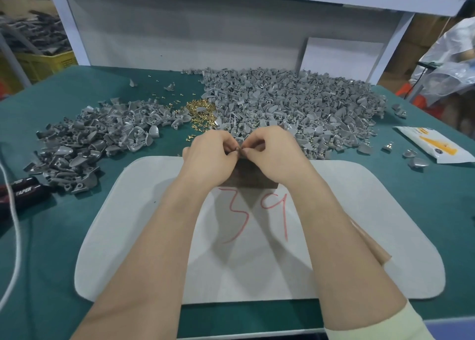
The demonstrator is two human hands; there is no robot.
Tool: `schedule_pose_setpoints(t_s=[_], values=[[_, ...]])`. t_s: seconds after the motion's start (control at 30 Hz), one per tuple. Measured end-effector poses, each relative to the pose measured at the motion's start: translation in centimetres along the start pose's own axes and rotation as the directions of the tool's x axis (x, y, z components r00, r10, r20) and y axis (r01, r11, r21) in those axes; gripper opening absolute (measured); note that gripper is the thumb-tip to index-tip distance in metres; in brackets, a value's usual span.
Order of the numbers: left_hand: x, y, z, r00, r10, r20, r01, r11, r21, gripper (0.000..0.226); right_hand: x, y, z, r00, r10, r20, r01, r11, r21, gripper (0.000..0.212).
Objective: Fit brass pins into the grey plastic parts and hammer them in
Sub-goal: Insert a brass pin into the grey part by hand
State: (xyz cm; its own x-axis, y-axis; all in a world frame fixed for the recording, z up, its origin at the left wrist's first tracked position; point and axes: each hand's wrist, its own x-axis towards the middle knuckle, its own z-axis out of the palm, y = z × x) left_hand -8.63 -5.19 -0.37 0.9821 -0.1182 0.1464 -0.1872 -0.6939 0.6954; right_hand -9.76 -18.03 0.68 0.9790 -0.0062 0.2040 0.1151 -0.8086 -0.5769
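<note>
Two hands meet at the centre of the frame, over the far edge of a dark block (246, 179) that sits on a white mat (359, 224); the left hand (210, 154) and the right hand (272, 154) both have their fingers curled, fingertips pinched close on one small grey part (239, 143) held between them. Whether a pin is already in its hole I cannot tell; the fingers hide it.

The loose brass pins (200, 110) lie in a small heap just beyond the hands, between a large pile of grey parts (295, 103) at upper right and a smaller pile (97, 139) at left; a black-and-red tool handle (25, 190), probably the hammer, lies at the far left edge on the green table (51, 249).

The step looks like the fitting, with the hammering yet to come. Risks from here: a pin this small could slip from the fingertips and vanish among the grey parts; a pin seated crooked would likely bend, or split the plastic, once struck; and the tool lies well apart from the block, so one hand must let go to fetch it — the part could tip or the pin fall out meanwhile.
</note>
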Motion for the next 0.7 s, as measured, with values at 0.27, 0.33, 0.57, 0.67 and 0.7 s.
schedule_pose_setpoints(t_s=[0.27,0.33,0.57,0.67,0.7], values=[[0.09,-0.02,0.09,1.000,0.002,0.001,-0.002,1.000,0.003,0.007,0.04,0.22,-0.09,1.000,-0.008,-0.016,0.009,0.998,0.059,0.008],[0.11,0.02,0.08,1.000,0.002,0.004,-0.002,1.000,0.005,0.006,0.02,0.12,0.11,0.999,-0.013,-0.034,0.013,1.000,0.004,0.009],[0.05,0.10,0.04,1.000,-0.004,0.005,0.004,1.000,-0.004,0.007,0.07,-0.06,0.37,0.999,-0.031,-0.034,0.027,0.993,-0.115,0.013],[0.07,0.06,0.06,1.000,-0.004,0.008,0.004,1.000,0.001,0.007,0.01,-0.09,0.30,0.999,-0.019,-0.043,0.015,0.995,-0.096,0.011],[0.05,0.05,0.07,1.000,-0.003,0.007,0.003,1.000,0.001,0.007,-0.03,-0.14,0.29,0.999,-0.013,-0.045,0.009,0.996,-0.084,0.011]])
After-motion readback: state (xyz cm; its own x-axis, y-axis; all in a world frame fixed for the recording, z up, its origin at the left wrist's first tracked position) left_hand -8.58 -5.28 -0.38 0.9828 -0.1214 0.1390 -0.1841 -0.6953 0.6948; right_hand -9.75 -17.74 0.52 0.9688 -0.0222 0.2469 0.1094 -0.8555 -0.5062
